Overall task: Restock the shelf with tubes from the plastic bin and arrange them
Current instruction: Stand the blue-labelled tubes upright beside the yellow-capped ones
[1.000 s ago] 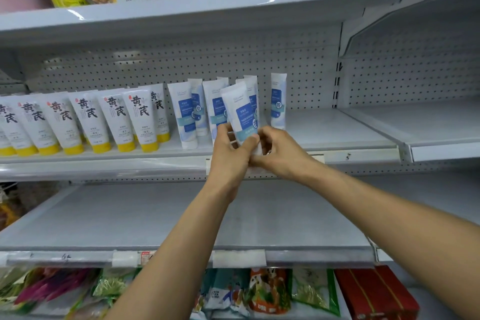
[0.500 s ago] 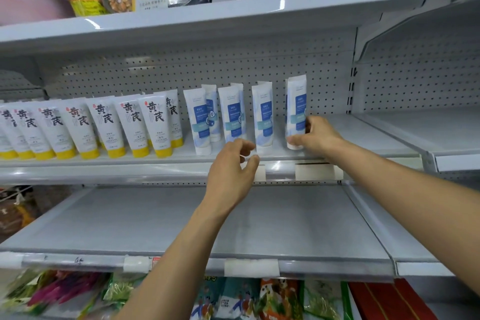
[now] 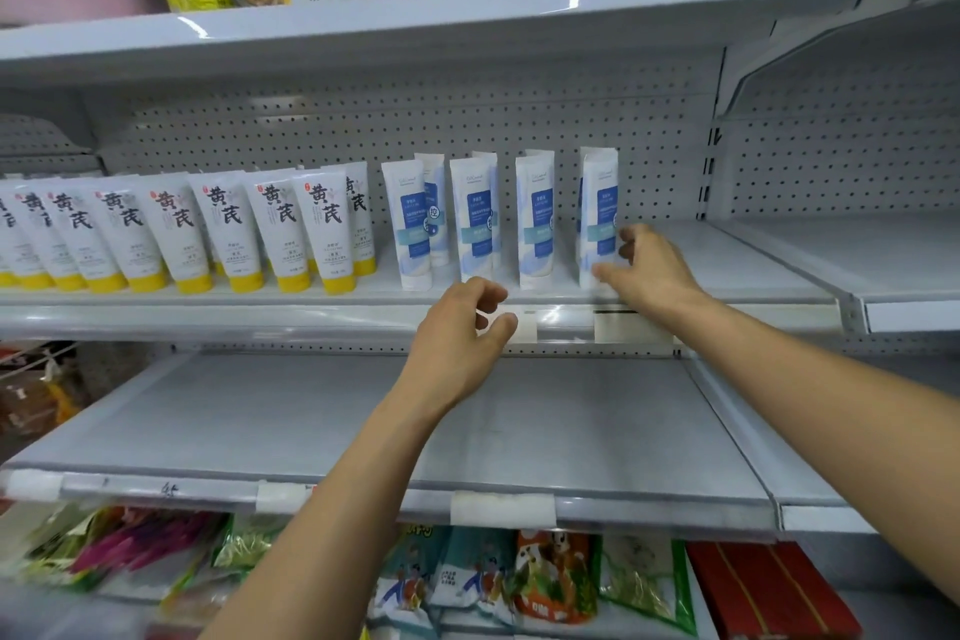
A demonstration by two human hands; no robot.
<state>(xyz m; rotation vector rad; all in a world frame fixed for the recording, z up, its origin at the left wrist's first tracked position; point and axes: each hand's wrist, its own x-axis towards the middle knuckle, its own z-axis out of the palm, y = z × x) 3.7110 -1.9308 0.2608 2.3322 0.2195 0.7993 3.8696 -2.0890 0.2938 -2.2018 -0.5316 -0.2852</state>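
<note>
Several blue-and-white tubes stand upright in pairs on the middle shelf. My right hand holds the rightmost tube low down, with the thumb across its front and the fingers curled at its right edge. My left hand hovers before the shelf's front rail, below the second and third tube pairs, its fingers loosely curled and holding nothing. To the left stands a row of white tubes with yellow caps. No plastic bin is in view.
The shelf below is bare under my forearms. The top shelf carries packaged meals and a red snack bag. Bagged goods and a red box lie at the bottom. A second shelf unit adjoins at the right.
Both hands held one tube in front of the row a second ago. That tube now stands in the row, and my right hand moved to the rightmost tube while my left hand let go and dropped back.
</note>
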